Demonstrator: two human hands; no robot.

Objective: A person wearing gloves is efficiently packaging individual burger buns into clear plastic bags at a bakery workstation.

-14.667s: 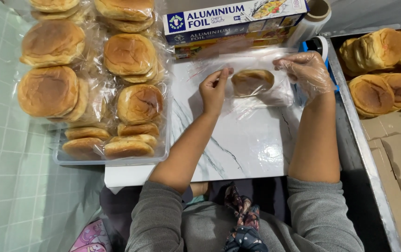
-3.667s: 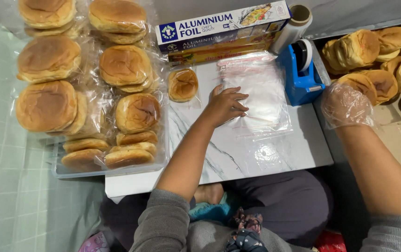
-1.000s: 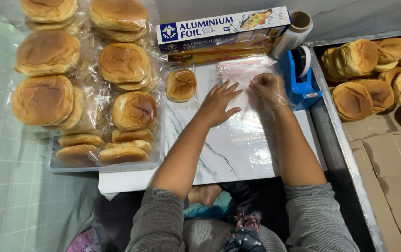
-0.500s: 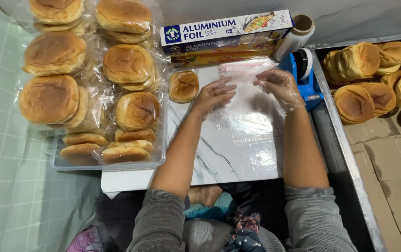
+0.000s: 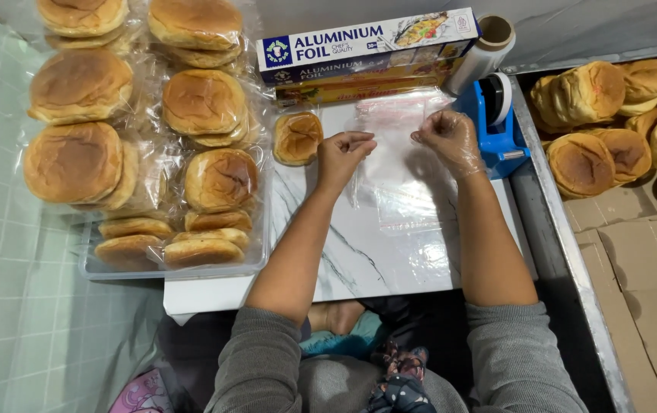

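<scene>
A clear plastic bag (image 5: 397, 168) lies on the white marble board (image 5: 359, 252). My left hand (image 5: 343, 153), bare, pinches the bag's left top edge. My right hand (image 5: 447, 138), in a thin clear glove, pinches its right top edge. One small wrapped bun (image 5: 296, 138) sits on the board just left of my left hand.
A clear tray of bagged buns (image 5: 152, 145) fills the left. Foil boxes (image 5: 366, 53) and a film roll (image 5: 485, 46) stand at the board's far edge, a blue tape dispenser (image 5: 496, 122) beside my right hand. Unwrapped buns (image 5: 619, 115) lie on cardboard at right.
Both hands went from lying flat on the bag to pinching its far edge with closed fingers. A moment earlier the right hand came back from the buns at right.
</scene>
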